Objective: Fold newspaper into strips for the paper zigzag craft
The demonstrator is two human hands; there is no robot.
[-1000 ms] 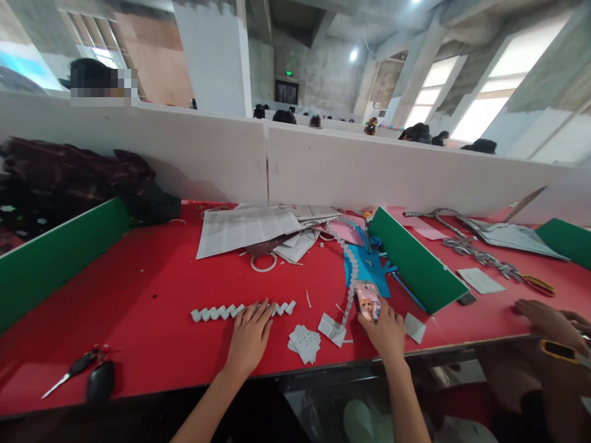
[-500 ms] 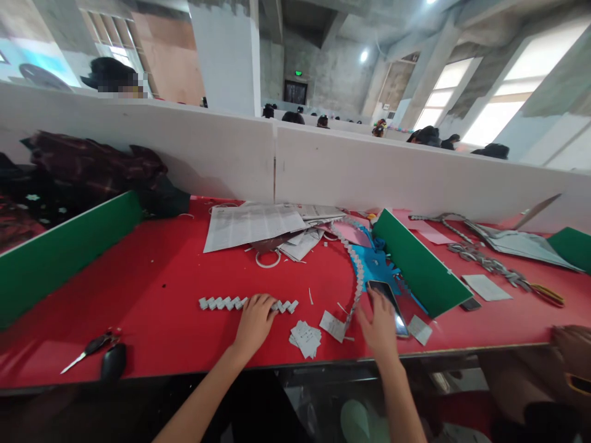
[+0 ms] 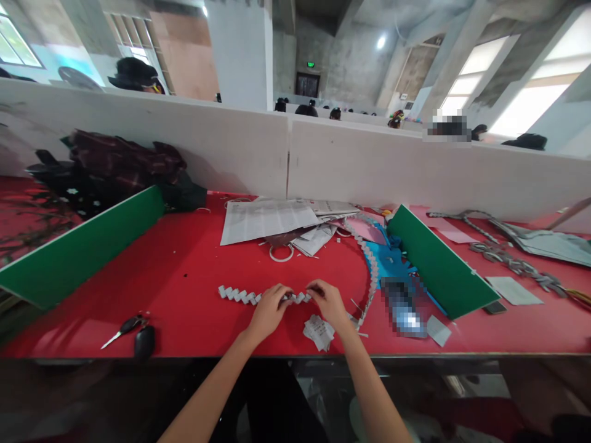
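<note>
A zigzag chain of folded paper [image 3: 240, 296] lies across the red tabletop in front of me. My left hand [image 3: 272, 307] is closed around the chain near its right part, thumb and fingers pinching it. At the chain's right end, my right hand [image 3: 327, 300] pinches the last links with its fingertips. Just below my right hand is a small stack of printed paper pieces [image 3: 317, 332], partly covered by the wrist. A second, longer folded paper chain [image 3: 372, 271] curves down the table to the right of my right hand.
Newspaper sheets [image 3: 268, 220] and a white ring [image 3: 281, 253] lie farther back. Green dividers stand left [image 3: 92, 246] and right [image 3: 438, 264]. A blurred phone [image 3: 404, 307] lies right, scissors [image 3: 122, 329] and a black mouse-like object [image 3: 144, 342] left. A white partition [image 3: 221, 144] rises behind.
My right hand has moved left from beside the phone to the right end of the short paper chain. My left hand stays on that chain. The view has shifted slightly.
</note>
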